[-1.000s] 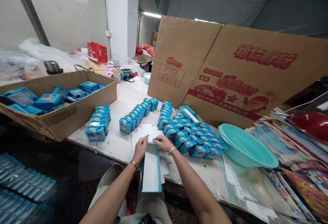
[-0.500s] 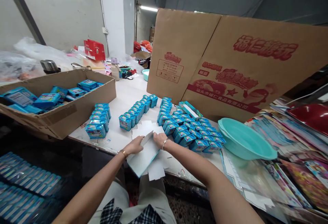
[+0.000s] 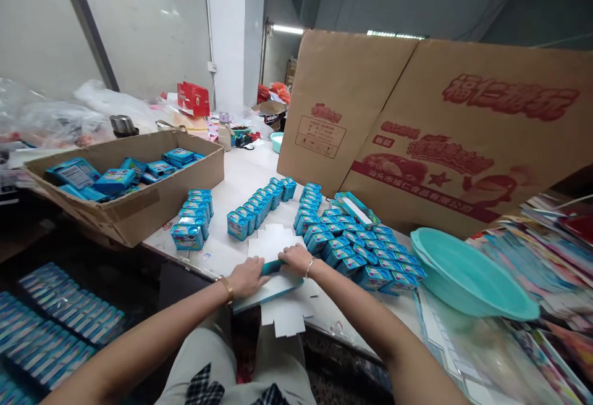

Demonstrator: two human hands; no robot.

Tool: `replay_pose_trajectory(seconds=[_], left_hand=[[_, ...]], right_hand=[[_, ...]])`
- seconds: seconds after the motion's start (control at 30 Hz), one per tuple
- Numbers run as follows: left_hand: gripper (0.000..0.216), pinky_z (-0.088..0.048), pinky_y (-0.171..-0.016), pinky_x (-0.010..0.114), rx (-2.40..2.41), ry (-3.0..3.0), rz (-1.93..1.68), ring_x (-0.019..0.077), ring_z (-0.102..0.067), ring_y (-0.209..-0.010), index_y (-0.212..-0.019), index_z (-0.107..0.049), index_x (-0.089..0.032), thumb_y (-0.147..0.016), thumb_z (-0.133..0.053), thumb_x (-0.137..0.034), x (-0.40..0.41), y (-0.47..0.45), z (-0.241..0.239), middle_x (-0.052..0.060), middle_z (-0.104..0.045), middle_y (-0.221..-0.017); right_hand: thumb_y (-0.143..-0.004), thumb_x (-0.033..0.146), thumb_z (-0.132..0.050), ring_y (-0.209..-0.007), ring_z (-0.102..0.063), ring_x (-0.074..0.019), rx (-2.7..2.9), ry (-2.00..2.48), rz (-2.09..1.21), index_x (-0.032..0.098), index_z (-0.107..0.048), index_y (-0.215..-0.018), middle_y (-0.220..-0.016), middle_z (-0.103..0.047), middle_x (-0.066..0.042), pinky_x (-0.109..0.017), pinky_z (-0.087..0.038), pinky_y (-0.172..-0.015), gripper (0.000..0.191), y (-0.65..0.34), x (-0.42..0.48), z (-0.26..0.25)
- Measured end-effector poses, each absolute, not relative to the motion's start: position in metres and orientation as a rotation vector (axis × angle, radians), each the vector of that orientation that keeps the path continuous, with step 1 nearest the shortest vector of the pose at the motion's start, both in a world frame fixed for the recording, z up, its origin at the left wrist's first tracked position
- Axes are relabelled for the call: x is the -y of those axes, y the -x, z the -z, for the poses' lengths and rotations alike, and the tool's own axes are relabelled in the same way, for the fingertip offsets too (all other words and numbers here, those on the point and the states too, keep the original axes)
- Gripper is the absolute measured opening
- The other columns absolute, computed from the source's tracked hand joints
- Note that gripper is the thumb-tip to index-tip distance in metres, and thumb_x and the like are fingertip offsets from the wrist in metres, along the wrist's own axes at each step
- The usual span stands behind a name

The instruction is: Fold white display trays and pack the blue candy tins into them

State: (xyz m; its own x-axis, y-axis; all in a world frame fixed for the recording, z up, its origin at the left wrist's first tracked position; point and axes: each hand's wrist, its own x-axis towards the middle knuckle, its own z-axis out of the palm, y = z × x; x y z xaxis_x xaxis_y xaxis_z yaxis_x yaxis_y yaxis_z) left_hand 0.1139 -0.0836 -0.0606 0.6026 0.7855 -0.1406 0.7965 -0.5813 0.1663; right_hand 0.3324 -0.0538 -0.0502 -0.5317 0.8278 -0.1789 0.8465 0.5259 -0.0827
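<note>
Between my hands, over the table's front edge, is a part-folded cardboard box blank (image 3: 278,283), white inside with a blue outer face. My left hand (image 3: 248,276) grips its left side, fingers closed over the upper flap. At the right end of the same flap, my right hand (image 3: 296,260) pinches the board. Flat white box blanks (image 3: 283,320) lie beneath and behind it, tabs sticking out. Just right of my right hand stand several rows of small blue packs (image 3: 349,247). A shorter row of blue packs (image 3: 250,213) stands beyond my left hand.
On the left, an open carton (image 3: 173,179) holds blue packs. A tall printed cardboard sheet (image 3: 417,115) stands behind the rows. The turquoise basin (image 3: 477,275) sits at right beside stacked printed sheets (image 3: 546,257). More blue boxes (image 3: 69,306) lie low at left.
The blank's raised flap has been folded down toward me, so its blue outer face now shows between my hands. The view has shifted slightly left and up.
</note>
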Motion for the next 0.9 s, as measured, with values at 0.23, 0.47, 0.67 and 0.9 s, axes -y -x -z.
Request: replay_pose_trajectory(seconds=[0.23,0.47,0.67,0.9], left_hand=[[0.033,-0.05,-0.083,0.042,-1.328,-2.556,0.227,0.0275,-0.065,-0.096,-0.11,-0.054,-0.012,-0.086,-0.033,-0.006,0.079,-0.101,0.054,0.018,-0.065,-0.108],[0.035,-0.049,-0.088,0.043,-1.29,-2.541,0.097,0.0289,-0.065,-0.1,-0.11,-0.058,-0.015,-0.089,-0.031,-0.011,0.083,-0.101,0.049,0.018,-0.067,-0.106],[0.064,-0.038,-0.109,0.045,-1.364,-2.04,-1.301,0.0273,-0.046,-0.131,-0.143,-0.034,-0.019,-0.087,-0.054,-0.045,0.082,-0.068,0.016,0.015,-0.048,-0.141],[0.077,-0.033,-0.111,0.051,-1.592,-1.684,-1.131,0.0331,-0.038,-0.138,-0.142,-0.035,-0.011,-0.081,-0.054,-0.055,0.096,-0.104,0.096,0.022,-0.043,-0.145]], right_hand=[[-0.091,0.018,-0.049,-0.084,-0.063,-0.021,-2.735,-1.404,0.303,0.017,-0.062,-0.099,-0.091,-0.07,-0.011,-0.038,-0.041,-0.09,0.015,-0.336,0.056,0.069],[-0.084,0.017,-0.059,-0.078,-0.064,-0.0167,-2.822,-1.667,0.36,0.023,-0.062,-0.086,-0.078,-0.069,-0.004,-0.031,-0.045,-0.084,0.007,-0.325,0.07,0.062],[-0.089,0.025,-0.054,-0.092,-0.061,-0.0239,-2.484,-2.362,-0.09,0.02,-0.064,-0.095,-0.092,-0.068,-0.01,-0.035,-0.045,-0.084,0.013,-0.418,0.085,-0.053],[-0.099,0.04,-0.034,-0.117,-0.05,-0.0273,-2.457,-2.831,-0.516,0.013,-0.053,-0.126,-0.123,-0.058,-0.017,-0.04,-0.04,-0.099,0.043,-0.447,0.118,-0.066]])
